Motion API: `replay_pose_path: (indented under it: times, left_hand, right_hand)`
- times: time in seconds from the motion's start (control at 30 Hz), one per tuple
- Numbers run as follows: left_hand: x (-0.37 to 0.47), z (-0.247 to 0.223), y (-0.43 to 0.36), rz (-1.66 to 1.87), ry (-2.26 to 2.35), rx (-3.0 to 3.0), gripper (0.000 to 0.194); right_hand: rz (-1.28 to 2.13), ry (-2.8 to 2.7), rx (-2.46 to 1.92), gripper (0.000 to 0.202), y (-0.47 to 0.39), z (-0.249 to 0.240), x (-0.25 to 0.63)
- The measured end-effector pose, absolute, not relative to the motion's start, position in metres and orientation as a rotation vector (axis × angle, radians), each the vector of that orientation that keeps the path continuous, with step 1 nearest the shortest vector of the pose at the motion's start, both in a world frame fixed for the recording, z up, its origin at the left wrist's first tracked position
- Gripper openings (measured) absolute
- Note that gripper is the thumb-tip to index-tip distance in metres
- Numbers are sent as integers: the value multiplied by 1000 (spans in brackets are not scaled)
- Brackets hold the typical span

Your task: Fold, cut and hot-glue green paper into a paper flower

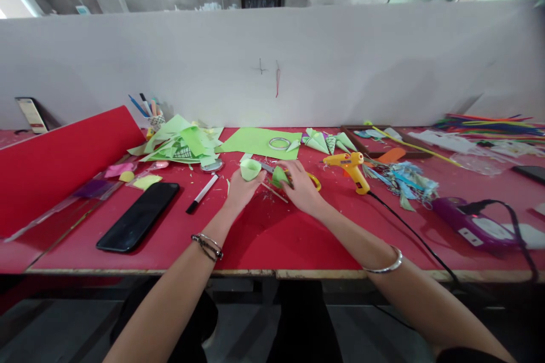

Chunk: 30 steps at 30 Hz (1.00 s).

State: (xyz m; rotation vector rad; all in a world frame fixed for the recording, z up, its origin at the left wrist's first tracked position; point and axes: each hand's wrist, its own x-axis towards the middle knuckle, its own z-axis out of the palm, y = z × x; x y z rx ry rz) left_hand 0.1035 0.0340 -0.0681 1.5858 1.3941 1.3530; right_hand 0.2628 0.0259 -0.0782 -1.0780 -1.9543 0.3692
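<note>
My left hand point(243, 190) is closed around a pale green paper cone point(251, 169), its open mouth facing up. Close beside it, the fingers of my right hand point(303, 188) are bent round a darker green piece of paper point(279, 176). Scissors with a yellow handle point(315, 182) lie behind and partly under my right hand, which hides their middle. A thin stick point(275, 192) rests on the table between the hands. Beyond them is a flat green paper sheet point(251, 140) with a clear tape ring point(279, 143) on it.
Folded green cones point(315, 140) and a paper pile point(183, 144) lie at the back. A yellow glue gun point(349, 168) stands right, its cord running to a purple power strip point(474, 224). A marker point(202, 194) and black phone point(138, 216) lie left. Scraps litter the red table point(272, 244).
</note>
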Motion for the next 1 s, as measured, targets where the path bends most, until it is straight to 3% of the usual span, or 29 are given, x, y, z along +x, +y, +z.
replay_pose_path:
  times: [0.4, 0.7, 1.0]
  left_hand:
    - [107, -71, 29, 1263, 1227, 1798, 29]
    - [108, -70, 29, 1214, 1175, 1794, 33]
    - [106, -71, 30, 1182, 1101, 1897, 36]
  right_hand:
    - [1308, -1177, -917, 16, 29, -74, 260]
    - [1577, -970, -753, 8, 28, -72, 262]
    - [1581, -1041, -792, 7, 26, -71, 262]
